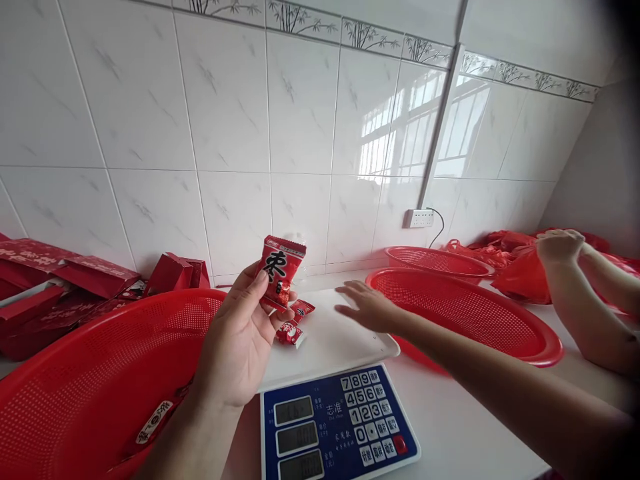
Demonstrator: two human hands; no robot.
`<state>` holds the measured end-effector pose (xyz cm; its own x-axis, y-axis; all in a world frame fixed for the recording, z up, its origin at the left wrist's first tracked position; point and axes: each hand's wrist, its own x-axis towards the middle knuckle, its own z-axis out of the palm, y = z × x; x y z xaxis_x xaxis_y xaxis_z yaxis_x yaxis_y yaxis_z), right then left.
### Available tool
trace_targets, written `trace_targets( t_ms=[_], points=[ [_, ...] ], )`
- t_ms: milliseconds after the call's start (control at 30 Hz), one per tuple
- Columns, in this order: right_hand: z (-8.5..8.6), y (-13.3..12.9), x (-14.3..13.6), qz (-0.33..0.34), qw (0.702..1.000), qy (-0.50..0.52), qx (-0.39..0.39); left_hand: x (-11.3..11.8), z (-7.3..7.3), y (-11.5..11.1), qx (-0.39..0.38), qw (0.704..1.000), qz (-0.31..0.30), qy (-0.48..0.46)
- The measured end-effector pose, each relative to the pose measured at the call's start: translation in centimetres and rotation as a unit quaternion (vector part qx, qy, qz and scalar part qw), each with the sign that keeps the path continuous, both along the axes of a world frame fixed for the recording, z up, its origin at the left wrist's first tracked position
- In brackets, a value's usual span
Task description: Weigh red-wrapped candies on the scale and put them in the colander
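Note:
In front of me my left hand grips a small red snack packet with large black lettering, held upright between thumb and fingers. Just behind and below it, a couple of similar red packets lie on the white weighing tray of a digital scale, partly hidden by that hand. My right hand, slightly blurred, hovers above the tray's right side beside a red basket. Its fingers are spread with nothing in them. The scale's display digits are too dim to read.
A large red perforated basket on the left holds a few packets. Red boxes are piled along the wall. Behind the right basket stands another red basket. Red plastic bags and another person's hand are at the far right.

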<state>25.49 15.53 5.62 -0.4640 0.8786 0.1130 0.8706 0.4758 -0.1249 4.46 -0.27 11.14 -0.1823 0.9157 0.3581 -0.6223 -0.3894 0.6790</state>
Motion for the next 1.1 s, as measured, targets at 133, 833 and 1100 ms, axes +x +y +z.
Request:
trace_targets(
  t_ms=[133,833,1100],
  points=[
    [0.2,-1.6,-6.1,0.126,0.989,0.012,-0.080,0.0,0.0,0.0,0.002,1.000,-0.001,0.004],
    [-2.5,-4.4,-7.9,0.209,0.976,0.039,0.048,0.5,-0.9,0.4,0.017,0.995,-0.004,0.102],
    [0.0,-1.5,1.8,0.005,0.991,0.042,0.128,0.8,-1.4,0.8,0.005,0.990,-0.005,0.138]
  ],
)
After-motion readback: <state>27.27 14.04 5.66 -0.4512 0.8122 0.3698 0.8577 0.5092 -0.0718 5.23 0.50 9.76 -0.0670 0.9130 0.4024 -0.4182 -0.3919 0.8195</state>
